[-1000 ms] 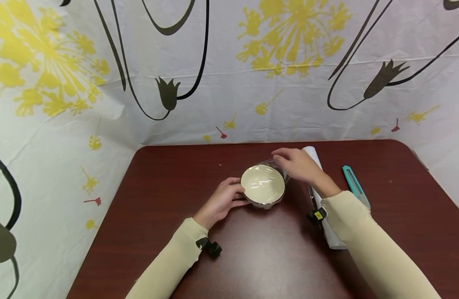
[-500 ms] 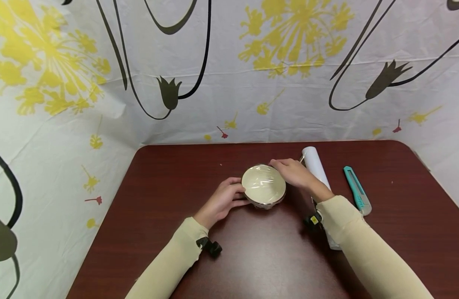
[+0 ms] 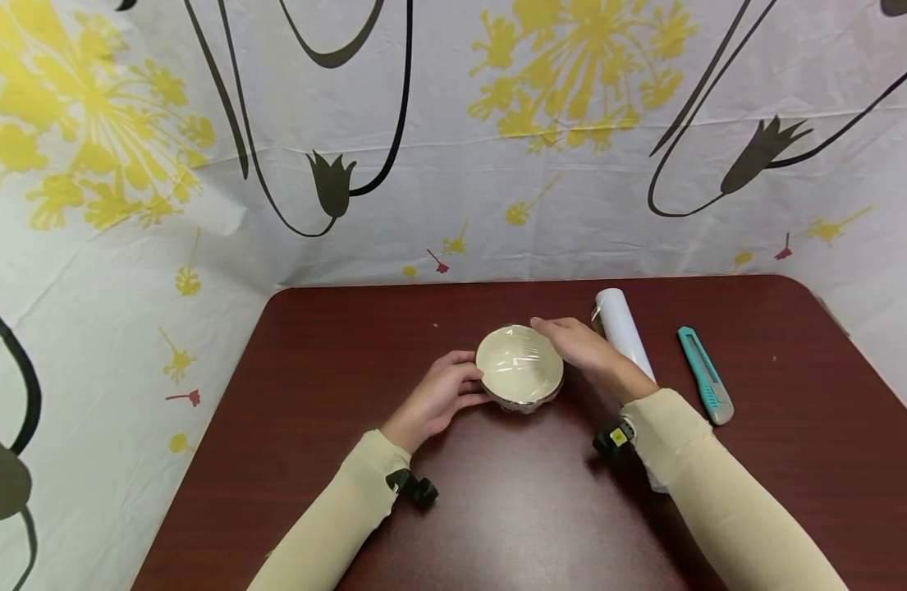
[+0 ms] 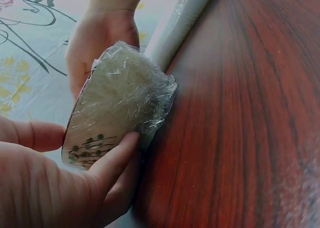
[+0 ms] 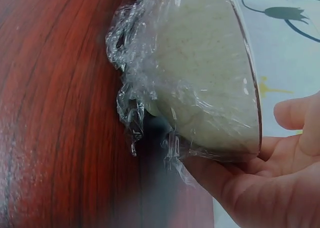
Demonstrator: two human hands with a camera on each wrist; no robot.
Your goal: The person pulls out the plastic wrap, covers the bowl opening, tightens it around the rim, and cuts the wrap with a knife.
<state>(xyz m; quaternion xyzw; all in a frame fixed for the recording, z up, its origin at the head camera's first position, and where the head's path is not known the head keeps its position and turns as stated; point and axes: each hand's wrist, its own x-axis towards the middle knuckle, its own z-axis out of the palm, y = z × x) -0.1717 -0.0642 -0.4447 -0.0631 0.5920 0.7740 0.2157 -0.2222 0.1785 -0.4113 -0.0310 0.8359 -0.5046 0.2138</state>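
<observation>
A small cream bowl with a dark rim stands on the table, clear plastic wrap stretched over its mouth and bunched round its side and base. In the left wrist view, green dotted marks show on its wall. My left hand grips the bowl's left side, thumb at the rim and fingers lower on the wall. My right hand lies along the far right side, its fingers against the wrapped wall and partly hidden. Its thumb stands away from the rim in the right wrist view. Loose wrap ends hang near the base.
A white roll lies right of the bowl, partly under my right forearm. Farther right is a teal utility knife. The dark red wooden table meets a patterned cloth backdrop at its far edge.
My right hand has come down from above the bowl's far right edge to its side. The wrap that stuck out there now lies against the bowl. My left hand has stayed put.
</observation>
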